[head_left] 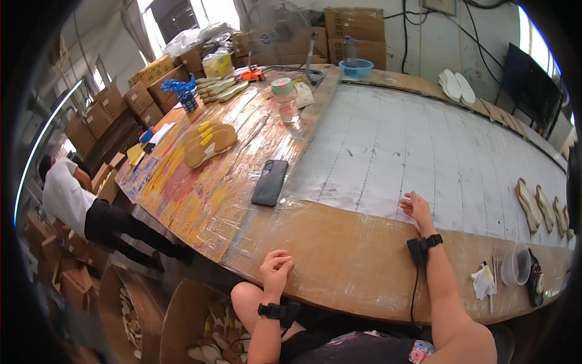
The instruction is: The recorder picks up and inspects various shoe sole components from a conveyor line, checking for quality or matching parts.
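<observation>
My left hand is at the front edge of the table, above the brown board. Its fingers are curled in toward the thumb, and nothing shows in them. Further right and forward, my right hand is over the near edge of the white sheet. Its fingers are loosely bent and apart, holding nothing. A dark phone lies beyond my left hand. Past it, to the left, rests a group of tan shoe soles with yellow and white patches. Each wrist wears a black strap with a small device.
More soles stand at the right, near a clear plastic cup and a dark shoe-like item. A green-lidded jar and a blue basin are further back. Open cartons of soles sit below left. Another person bends over boxes.
</observation>
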A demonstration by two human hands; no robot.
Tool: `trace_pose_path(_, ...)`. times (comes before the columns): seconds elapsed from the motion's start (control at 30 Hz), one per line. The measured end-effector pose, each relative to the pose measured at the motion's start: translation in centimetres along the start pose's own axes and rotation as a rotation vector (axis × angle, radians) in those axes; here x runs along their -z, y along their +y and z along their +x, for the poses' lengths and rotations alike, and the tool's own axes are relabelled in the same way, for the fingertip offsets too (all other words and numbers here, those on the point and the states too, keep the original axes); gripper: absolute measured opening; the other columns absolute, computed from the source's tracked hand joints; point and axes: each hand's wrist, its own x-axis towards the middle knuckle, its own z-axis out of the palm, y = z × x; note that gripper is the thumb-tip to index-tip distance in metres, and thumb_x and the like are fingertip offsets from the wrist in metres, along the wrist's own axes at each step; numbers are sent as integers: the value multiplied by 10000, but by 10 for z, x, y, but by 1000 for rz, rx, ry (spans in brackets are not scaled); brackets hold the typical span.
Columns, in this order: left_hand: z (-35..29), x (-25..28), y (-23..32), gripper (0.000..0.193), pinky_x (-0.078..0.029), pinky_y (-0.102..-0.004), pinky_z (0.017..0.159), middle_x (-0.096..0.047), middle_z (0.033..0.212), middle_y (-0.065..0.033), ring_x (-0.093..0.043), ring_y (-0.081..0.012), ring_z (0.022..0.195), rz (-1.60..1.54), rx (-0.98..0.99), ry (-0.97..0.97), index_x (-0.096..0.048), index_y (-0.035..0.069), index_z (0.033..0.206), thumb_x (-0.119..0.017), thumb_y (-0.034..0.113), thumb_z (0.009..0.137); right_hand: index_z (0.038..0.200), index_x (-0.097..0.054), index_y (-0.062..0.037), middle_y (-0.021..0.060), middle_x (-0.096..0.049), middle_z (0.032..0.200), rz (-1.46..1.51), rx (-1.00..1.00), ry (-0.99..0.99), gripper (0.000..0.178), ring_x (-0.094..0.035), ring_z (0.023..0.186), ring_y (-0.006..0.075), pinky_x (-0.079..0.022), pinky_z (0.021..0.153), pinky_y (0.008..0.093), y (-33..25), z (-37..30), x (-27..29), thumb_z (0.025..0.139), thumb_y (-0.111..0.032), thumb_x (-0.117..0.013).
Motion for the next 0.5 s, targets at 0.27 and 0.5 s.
trace_pose_path(0.27, -5, -18, 2, 40, -435, -232, 609, -579, 789, -59, -545, -131, 684, 345, -117, 96, -599, -9, 799, -566, 12, 810, 1021, -566, -3, 85, -629, 874, 13, -19, -129, 341, -581, 768, 116, -453, 691, 232, 2, 0, 3, 904, -311, -478)
trace_pose_path(0.5, -8, -24, -1, 117, -431, -265, 624, -572, 752, -83, -545, -172, 679, 397, -93, 157, -582, 0, 824, -498, 73, 861, 960, -589, -5, 73, -630, 858, -39, -32, -167, 303, -577, 757, 114, -449, 674, 230, 4, 4, 1, 890, -286, -500)
